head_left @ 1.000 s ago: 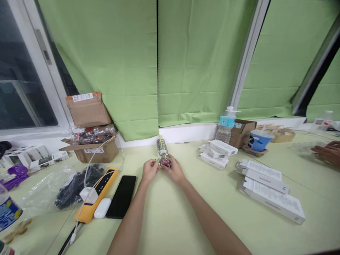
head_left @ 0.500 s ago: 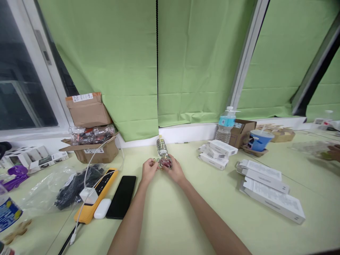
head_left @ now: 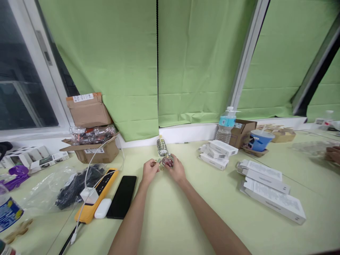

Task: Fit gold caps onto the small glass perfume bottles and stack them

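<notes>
Glass vial [head_left: 168, 160] pinched by right hand [head_left: 176, 171]; left hand [head_left: 149, 171] nips its cap; bare table [head_left: 170, 219] nearer.

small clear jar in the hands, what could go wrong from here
The small clear jar is pinched between the right hand and left hand above the table; it could slip and spill its reddish contents. A second jar stands just behind and might get knocked over.

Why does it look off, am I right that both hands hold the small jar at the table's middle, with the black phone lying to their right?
Not quite. In the head view, both the left hand and right hand hold the small jar, but the black phone lies to their left, beside the yellow device.
</notes>
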Demonstrator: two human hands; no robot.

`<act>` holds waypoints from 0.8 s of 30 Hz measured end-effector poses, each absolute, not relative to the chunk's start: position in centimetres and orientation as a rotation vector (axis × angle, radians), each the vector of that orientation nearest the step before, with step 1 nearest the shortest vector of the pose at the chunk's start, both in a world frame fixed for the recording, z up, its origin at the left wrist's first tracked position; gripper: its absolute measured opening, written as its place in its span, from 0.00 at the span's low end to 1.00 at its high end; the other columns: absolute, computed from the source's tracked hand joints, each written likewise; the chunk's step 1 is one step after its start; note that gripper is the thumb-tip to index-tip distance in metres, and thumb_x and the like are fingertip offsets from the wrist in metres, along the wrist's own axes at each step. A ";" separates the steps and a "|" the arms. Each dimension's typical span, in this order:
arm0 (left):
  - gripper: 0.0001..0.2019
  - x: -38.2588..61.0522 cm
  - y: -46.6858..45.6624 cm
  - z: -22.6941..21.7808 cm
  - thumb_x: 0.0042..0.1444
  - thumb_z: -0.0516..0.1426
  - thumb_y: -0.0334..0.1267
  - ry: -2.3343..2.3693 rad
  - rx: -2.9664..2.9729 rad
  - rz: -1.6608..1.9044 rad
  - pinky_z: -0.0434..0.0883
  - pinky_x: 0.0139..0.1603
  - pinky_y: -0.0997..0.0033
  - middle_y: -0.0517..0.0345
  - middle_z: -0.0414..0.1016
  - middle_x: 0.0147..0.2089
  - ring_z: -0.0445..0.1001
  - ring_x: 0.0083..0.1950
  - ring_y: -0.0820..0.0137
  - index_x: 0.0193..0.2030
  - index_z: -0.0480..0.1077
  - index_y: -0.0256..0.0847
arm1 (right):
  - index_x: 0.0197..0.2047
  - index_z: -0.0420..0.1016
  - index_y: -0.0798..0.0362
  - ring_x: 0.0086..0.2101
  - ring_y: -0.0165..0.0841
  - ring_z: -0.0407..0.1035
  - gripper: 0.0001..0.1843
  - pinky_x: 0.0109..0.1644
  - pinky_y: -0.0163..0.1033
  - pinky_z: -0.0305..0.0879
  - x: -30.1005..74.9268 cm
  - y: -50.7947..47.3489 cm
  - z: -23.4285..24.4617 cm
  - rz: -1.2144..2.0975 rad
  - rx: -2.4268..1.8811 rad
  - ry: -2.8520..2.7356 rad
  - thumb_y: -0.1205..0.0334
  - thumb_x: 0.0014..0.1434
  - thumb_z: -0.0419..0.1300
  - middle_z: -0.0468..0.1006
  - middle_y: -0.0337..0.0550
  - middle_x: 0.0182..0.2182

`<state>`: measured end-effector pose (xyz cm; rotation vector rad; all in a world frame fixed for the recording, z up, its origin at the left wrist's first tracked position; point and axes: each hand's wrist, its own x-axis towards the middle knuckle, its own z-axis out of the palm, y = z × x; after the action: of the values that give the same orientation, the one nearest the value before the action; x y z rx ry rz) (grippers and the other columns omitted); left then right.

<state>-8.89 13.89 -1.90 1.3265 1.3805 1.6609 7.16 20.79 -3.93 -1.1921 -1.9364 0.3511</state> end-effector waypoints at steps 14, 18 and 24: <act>0.07 -8.8 14.3 -2.8 0.50 0.58 0.39 1.449 1.436 1.513 0.61 0.25 0.77 0.62 0.70 0.20 0.67 0.22 0.75 0.26 0.66 0.40 | 0.68 0.56 0.47 0.52 0.44 0.69 0.39 0.56 0.46 0.63 6.9 20.0 -3.1 0.421 -1.130 -2.040 0.54 0.56 0.62 0.74 0.49 0.53; 0.09 -8.8 14.4 -2.9 0.50 0.59 0.41 1.461 1.440 1.505 0.59 0.24 0.77 0.61 0.70 0.19 0.67 0.21 0.74 0.26 0.66 0.40 | 0.67 0.57 0.48 0.52 0.45 0.69 0.37 0.56 0.46 0.63 7.0 20.1 -3.1 0.382 -1.201 -1.988 0.55 0.56 0.62 0.75 0.49 0.52; 0.07 -8.9 14.4 -3.1 0.51 0.58 0.40 1.471 1.462 1.500 0.59 0.24 0.77 0.61 0.71 0.20 0.68 0.22 0.74 0.27 0.66 0.40 | 0.67 0.58 0.49 0.52 0.44 0.69 0.37 0.55 0.45 0.65 7.2 20.4 -3.4 0.429 -1.148 -1.961 0.55 0.55 0.62 0.74 0.49 0.53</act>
<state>-8.89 14.41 -3.12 1.4623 1.4709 1.5004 7.18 20.45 -3.37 -1.1476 -1.9608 0.4293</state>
